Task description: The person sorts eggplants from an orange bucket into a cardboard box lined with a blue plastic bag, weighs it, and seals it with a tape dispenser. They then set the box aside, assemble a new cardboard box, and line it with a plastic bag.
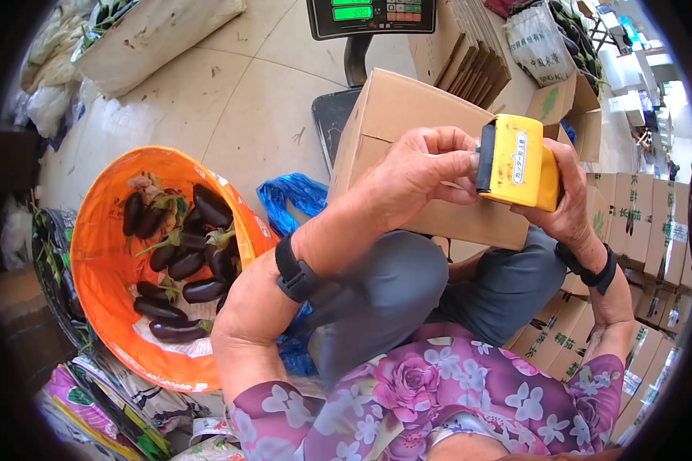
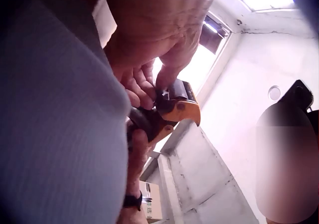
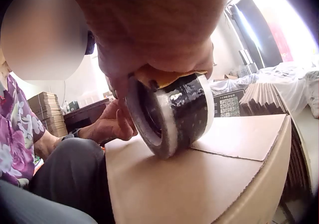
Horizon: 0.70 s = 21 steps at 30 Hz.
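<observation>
My right hand [image 1: 565,184] grips a yellow tape dispenser [image 1: 524,161] over the carton, and its roll of packing tape [image 3: 184,109] shows in the right wrist view. Thumb and bent fingers of my left hand [image 1: 430,165] pinch at the dispenser's dark front edge, where the tape's free end sits. The left wrist view shows those fingertips right against the orange-yellow tool's black front part. A closed brown carton [image 1: 407,111] stands tilted before the knees, with both hands above its near side.
An orange bucket-shaped container [image 1: 100,253] of eggplants stands at left, with a blue plastic bag [image 1: 292,196] beside it. Behind the carton is a scale [image 1: 373,19] with lit green digits. Flattened cardboard [image 1: 469,54] leans at the back; stacked printed cartons [image 1: 630,215] line the right.
</observation>
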### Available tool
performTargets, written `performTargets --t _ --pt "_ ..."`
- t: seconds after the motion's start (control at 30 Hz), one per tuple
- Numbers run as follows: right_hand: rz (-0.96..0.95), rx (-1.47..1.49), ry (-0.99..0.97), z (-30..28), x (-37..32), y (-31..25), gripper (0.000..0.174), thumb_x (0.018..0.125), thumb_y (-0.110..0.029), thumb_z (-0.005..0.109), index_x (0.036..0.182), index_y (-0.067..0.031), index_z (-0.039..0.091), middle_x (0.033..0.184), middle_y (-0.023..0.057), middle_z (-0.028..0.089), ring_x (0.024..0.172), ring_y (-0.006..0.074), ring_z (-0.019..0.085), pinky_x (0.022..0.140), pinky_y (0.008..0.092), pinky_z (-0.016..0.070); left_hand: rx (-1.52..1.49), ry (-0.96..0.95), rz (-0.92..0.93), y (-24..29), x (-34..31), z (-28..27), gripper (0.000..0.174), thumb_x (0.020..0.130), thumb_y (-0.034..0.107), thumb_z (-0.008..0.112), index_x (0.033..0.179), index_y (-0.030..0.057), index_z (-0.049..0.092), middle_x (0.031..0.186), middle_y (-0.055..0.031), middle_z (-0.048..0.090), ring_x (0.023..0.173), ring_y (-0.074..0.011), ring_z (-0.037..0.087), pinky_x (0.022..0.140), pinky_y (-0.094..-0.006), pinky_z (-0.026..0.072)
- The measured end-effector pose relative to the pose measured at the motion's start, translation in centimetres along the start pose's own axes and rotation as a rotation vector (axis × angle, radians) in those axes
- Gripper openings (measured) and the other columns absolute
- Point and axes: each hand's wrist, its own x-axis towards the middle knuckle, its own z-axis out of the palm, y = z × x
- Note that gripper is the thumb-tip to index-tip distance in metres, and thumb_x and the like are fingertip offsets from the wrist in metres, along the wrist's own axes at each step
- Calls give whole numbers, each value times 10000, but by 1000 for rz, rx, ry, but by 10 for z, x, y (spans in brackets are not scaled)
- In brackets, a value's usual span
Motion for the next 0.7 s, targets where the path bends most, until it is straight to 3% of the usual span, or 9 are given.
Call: performTargets --t 0.1,0.27,0.47,0.6,0.67,0.7 --pt "-7 1 -11 -1 0 0 753 614 -257 910 1215 -27 518 1039 140 670 932 252 676 850 346 527 22 55 -73 2 8 -1 113 897 108 621 959 14 637 852 -61 665 757 -112 664 693 -293 600" --pt "-5 18 -15 0 2 0 757 622 -282 905 1218 -23 517 1064 140 658 948 260 672 859 355 525 419 95 -47 2 19 -4 133 888 98 617 970 -6 619 833 -74 664 711 -138 670 658 -308 605" --pt "-16 -37 -20 -1 4 -3 768 642 -301 895 1247 -48 496 1071 144 655 948 274 672 859 357 526 171 140 -12 7 10 4 148 904 159 642 932 17 612 802 -54 642 697 -117 648 659 -287 594" --pt "29 31 -24 1 4 -4 747 647 -280 887 1242 -50 497 1066 144 658 944 283 676 853 357 528 238 130 -2 1 13 -1 171 904 188 654 924 26 606 795 -42 630 691 -108 637 662 -276 589" --pt "35 44 -22 2 5 -6 738 652 -271 883 1240 -50 497 1061 144 659 944 285 677 850 357 529 401 154 -37 4 15 1 260 930 154 606 1143 6 623 924 -47 669 753 -81 620 672 -241 532" --pt "42 37 -22 1 6 -6 733 654 -266 879 1240 -48 497 1058 146 659 943 289 678 847 359 529 404 154 -39 6 15 1 260 930 154 606 1143 6 623 924 -47 669 753 -81 620 672 -241 532"
